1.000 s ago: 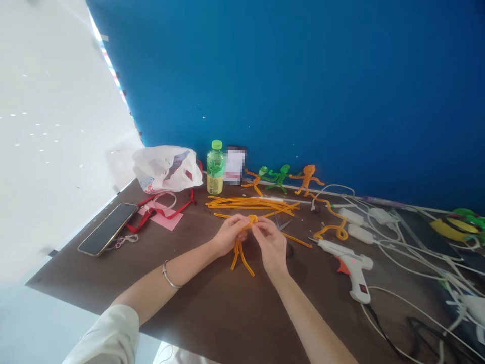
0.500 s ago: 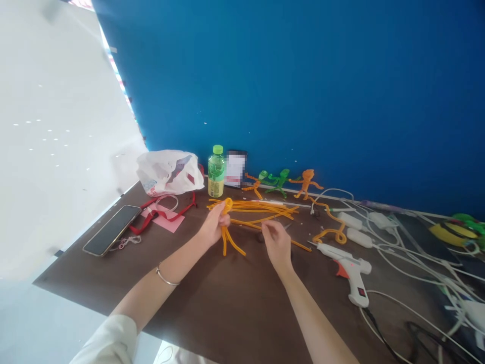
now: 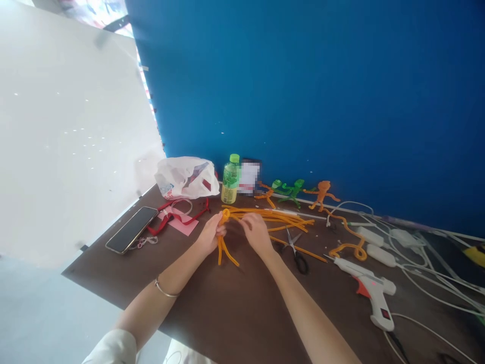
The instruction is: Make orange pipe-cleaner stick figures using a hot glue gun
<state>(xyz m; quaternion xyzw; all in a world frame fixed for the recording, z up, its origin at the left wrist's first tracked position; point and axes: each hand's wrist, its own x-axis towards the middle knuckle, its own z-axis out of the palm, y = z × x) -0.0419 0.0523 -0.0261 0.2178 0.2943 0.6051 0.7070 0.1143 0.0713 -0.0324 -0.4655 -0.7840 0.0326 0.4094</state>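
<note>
Left hand (image 3: 210, 235) grips orange pipe cleaners (image 3: 220, 251); right hand (image 3: 256, 233): cannot tell. Bottle label (image 3: 229, 194) unreadable.

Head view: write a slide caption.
Left hand holds looped orange stems, right hand close by, scissors and glue gun on the table.

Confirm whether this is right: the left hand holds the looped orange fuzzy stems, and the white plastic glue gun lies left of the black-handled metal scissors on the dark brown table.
Wrong side: the white plastic glue gun lies right of the black-handled metal scissors on the dark brown table, as the head view shows. The left hand does hold the looped orange fuzzy stems.
</note>
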